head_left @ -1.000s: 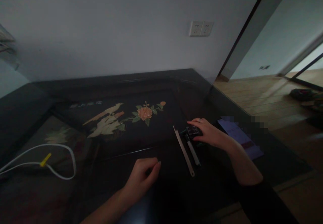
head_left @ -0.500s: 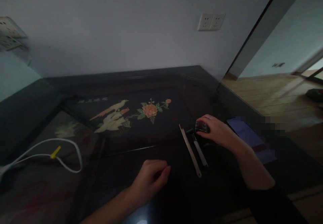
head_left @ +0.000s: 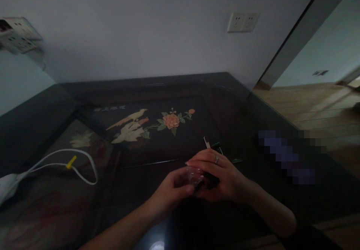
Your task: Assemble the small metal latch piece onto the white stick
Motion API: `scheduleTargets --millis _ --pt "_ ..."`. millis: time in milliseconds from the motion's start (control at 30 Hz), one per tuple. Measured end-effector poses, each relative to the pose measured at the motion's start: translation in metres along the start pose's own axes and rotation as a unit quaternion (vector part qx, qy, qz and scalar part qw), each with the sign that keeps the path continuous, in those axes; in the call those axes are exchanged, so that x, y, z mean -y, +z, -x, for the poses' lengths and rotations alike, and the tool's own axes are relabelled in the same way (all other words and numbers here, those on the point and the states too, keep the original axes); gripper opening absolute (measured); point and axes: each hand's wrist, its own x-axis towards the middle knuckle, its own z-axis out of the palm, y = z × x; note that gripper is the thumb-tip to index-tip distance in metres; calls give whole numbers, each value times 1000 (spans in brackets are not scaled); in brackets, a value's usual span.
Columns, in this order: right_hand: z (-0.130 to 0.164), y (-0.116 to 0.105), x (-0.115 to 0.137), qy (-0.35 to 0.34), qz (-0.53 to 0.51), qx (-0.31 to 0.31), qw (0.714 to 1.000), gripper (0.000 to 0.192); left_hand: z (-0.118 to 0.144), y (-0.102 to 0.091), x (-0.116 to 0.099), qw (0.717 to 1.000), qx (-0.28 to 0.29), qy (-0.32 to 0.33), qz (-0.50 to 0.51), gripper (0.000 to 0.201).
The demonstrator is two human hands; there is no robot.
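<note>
Both hands meet over the dark tabletop [head_left: 157, 175] around a small clear plastic case [head_left: 195, 175]. My left hand [head_left: 172, 188] grips its left side between thumb and fingers. My right hand [head_left: 225, 173], with a ring on one finger, curls over it from the right and hides much of it. What lies inside the case is too dark to make out. Behind my right hand, the tip of a slim metal strip [head_left: 207, 142] sticks out, next to a partly hidden green-edged item [head_left: 216, 145].
A white cable [head_left: 94, 169] with a yellow tie [head_left: 71, 162] loops on the left. A pixelated bluish flat object [head_left: 278, 148] lies on the right. An inlaid bird [head_left: 131, 130] and flower [head_left: 171, 121] decorate the tabletop. A wall with sockets [head_left: 243, 22] stands behind.
My right hand has brought the small case leftward from beside the metal strip to my left hand. My left hand has closed on it. The view has shifted slightly.
</note>
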Motion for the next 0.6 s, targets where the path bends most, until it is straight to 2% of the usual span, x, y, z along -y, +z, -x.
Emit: scheduleTargets --millis 133,200,267,300,333,367,400,500,533,600 --pt "-1 -7 3 -16 -3 -1 1000 54 1 2 -4 1000 -10 -6 11 43" --pt "-1 -20 5 9 6 -26 1000 46 0 2 -6 999 -25 -6 18 46" --pt "1 -39 3 92 36 -110 989 25 -1 0 -7 999 -50 -7 19 48" --pt "3 -49 0 152 65 -168 972 16 -2 -1 -8 998 -64 -8 16 49" --pt "7 -59 -5 215 95 -222 946 17 -2 -2 -9 997 -79 -7 11 49" --pt "12 -69 -12 267 116 -235 927 17 -3 -3 -9 996 -92 -6 6 50" --pt "18 -78 -19 318 140 -199 916 15 -4 -4 -10 994 -105 -4 1 50" --pt "38 -95 -42 421 205 -20 883 8 -6 -6 -10 992 -127 -2 -9 50" --pt "45 -97 -48 438 198 42 876 5 -7 -7 -9 992 -128 -3 -11 49" --pt "56 -96 -56 442 167 135 871 13 -7 -8 -8 992 -127 -7 -15 49"
